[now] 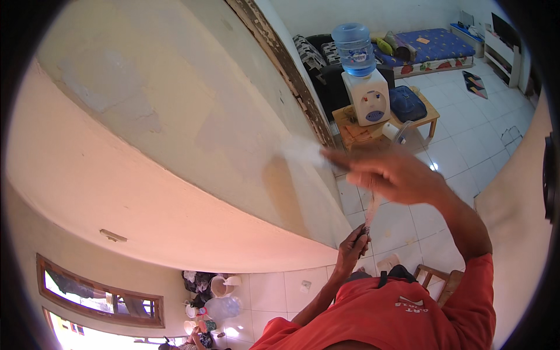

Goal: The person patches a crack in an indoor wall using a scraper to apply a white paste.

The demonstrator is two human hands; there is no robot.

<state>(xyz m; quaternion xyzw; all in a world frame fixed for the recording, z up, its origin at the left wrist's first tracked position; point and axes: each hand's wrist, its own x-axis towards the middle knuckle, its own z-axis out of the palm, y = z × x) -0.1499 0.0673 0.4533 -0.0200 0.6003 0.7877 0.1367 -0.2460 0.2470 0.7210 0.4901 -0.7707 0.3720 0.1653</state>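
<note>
My right hand [399,174] is raised beside the cream wall [192,105], its fingers closed round a flat scraper [300,151]. Motion smears the scraper, and its pale blade lies at the wall or very close to it. Lower down, my left hand [352,249] grips the dark end of a thin, whitish flat blade [374,207] that points up; its exact kind is hard to make out. Uneven grey and white patches mark the wall's surface, and a shadow falls on it below the scraper.
Beyond the wall's edge, a water dispenser [367,99] with a blue bottle stands on a low wooden table [433,111]. A mattress [437,49] lies farther back. A wooden chair or stool [452,286] is beside me. Buckets [220,286] and plastic containers stand on the tiles at lower left.
</note>
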